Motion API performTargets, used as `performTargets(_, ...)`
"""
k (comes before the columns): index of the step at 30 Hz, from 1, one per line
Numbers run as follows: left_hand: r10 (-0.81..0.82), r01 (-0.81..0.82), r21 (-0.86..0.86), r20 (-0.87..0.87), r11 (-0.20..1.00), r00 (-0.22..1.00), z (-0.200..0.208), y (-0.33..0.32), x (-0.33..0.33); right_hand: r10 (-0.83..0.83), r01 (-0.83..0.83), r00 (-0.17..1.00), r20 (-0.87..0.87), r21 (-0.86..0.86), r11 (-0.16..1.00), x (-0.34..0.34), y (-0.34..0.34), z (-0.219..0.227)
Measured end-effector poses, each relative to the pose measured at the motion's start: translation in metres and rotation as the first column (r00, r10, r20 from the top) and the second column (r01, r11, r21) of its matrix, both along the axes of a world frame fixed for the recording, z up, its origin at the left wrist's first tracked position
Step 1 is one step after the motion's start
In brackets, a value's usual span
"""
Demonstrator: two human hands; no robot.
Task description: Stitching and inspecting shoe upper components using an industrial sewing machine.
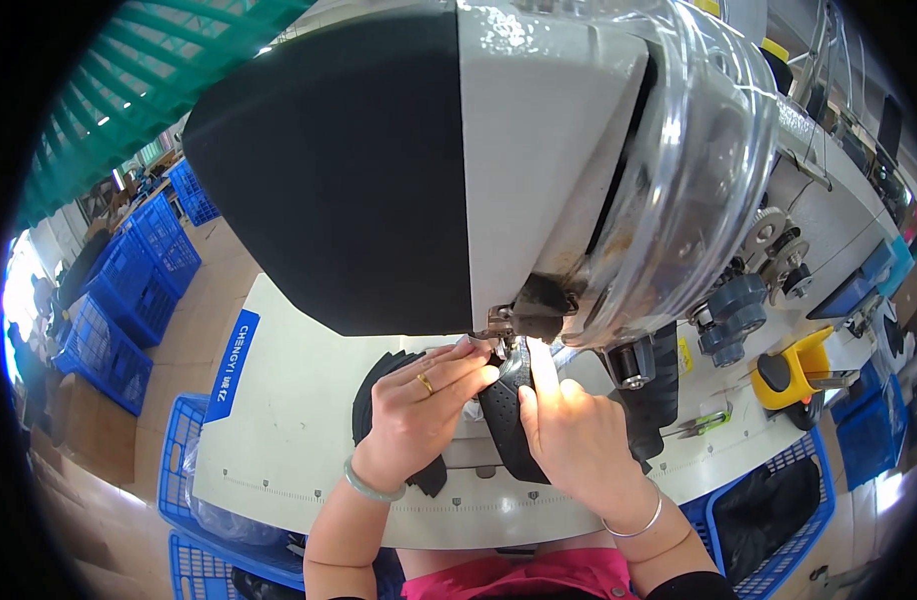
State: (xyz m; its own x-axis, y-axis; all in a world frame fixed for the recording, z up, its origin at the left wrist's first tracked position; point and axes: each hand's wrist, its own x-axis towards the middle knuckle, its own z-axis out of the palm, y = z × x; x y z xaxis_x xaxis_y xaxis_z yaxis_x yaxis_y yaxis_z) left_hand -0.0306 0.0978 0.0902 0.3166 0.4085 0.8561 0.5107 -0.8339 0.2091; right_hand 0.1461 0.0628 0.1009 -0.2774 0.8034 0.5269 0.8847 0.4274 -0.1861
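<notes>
While the machine [379, 170] blocks the far middle, the black piece [507, 428] lies on the tabletop [289, 430] beneath it, between the left hand [422, 405], fingers together, and the right hand [582, 435], index finger straight; whether either pinches it I cannot tell. A black pile [371, 400] lies left, green snips [706, 423] and a yellow dispenser [801, 368] right. Fingertips and machine hide the piece's far end; the far-left green basket [144, 85] is cut off.

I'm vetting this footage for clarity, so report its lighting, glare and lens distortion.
Head view: bright light washes out part of the right hand below the sewing machine; white glare streaks the clear plastic cover; fisheye distortion bows the pale tabletop, and the corners go black.
</notes>
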Motion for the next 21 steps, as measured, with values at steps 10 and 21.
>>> performTargets(10, 0.011, -0.012, -0.018, -0.028, 1.000, 1.000, 0.003, 0.002, -0.002, 0.015, -0.015, 1.000, 0.000, -0.013, 1.000, 0.001, 0.004, 0.006)
performTargets(21, 0.072, -0.065, 0.060, -0.117, 0.996, 0.991, 0.008, 0.000, 0.000, 0.071, -0.087, 0.979, -0.191, -0.079, 0.993, 0.015, 0.018, 0.004)
